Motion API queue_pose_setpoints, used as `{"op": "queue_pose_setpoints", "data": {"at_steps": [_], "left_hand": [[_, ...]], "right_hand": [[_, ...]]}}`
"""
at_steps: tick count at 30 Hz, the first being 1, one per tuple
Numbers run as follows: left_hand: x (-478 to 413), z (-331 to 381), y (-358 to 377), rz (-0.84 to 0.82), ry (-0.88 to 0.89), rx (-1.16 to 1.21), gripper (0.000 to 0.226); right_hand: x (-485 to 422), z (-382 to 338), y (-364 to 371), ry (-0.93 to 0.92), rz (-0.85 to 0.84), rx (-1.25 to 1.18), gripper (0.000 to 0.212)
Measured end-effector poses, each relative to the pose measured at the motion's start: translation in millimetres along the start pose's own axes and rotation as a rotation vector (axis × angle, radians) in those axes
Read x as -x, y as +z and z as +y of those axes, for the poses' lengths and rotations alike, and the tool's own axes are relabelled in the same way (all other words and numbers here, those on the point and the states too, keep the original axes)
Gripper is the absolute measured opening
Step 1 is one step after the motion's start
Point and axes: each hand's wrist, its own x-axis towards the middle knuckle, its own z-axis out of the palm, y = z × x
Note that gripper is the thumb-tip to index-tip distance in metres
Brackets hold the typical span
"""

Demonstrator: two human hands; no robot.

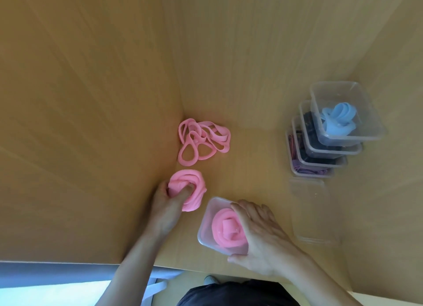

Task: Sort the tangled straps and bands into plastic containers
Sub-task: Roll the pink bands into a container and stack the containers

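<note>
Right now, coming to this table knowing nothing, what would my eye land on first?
The bright pink stands out: a loose pink tangle lies mid-table. Just nearer, the left hand grips a coiled pink bundle, and the right hand holds a clear tub with another pink coil inside. At the far right, a stack of tubs is topped by blue bands.

View: one head-worn wide-angle camera.
Facing: forward and steeply down onto the wooden tabletop (251,76).
Nearness: close, with the left hand (164,205) and right hand (263,234) low in frame.
Edges: bowed, probably by the lens.
</note>
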Motion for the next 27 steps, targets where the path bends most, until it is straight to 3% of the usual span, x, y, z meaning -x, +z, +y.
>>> {"op": "queue_pose_setpoints", "data": {"at_steps": [4, 9, 13, 16, 18, 21, 23, 27], "left_hand": [[-11, -16, 7, 0.097, 0.076, -0.295, 0.046], [-15, -39, 8, 0.011, 0.118, -0.502, 0.047], [-15, -42, 6, -0.065, 0.115, -0.467, 0.044], [-3, -34, 4, -0.066, 0.228, -0.538, 0.063], [13, -24, 3, -0.043, 0.374, -0.646, 0.085], [34, -4, 11, -0.128, 0.454, -0.516, 0.081], [42, 12, 23, -0.262, 0.294, -0.279, 0.077], [37, 23, 46, -0.507, 0.098, 0.1, 0.104]], "right_hand": [[-1, 6, 0, 0.052, 0.091, -0.015, 0.115], [0, 11, -4, 0.143, 0.105, 0.026, 0.114], [-6, 22, -15, 0.199, 0.1, -0.172, 0.073], [-3, 28, -20, 0.197, 0.144, -0.277, 0.063], [6, 25, -25, 0.202, 0.133, -0.51, 0.07], [14, 22, -38, 0.233, 0.171, -0.806, 0.07], [15, 19, -48, 0.222, 0.21, -0.962, 0.068], [11, 11, -62, 0.179, 0.226, -1.168, 0.074]]}}
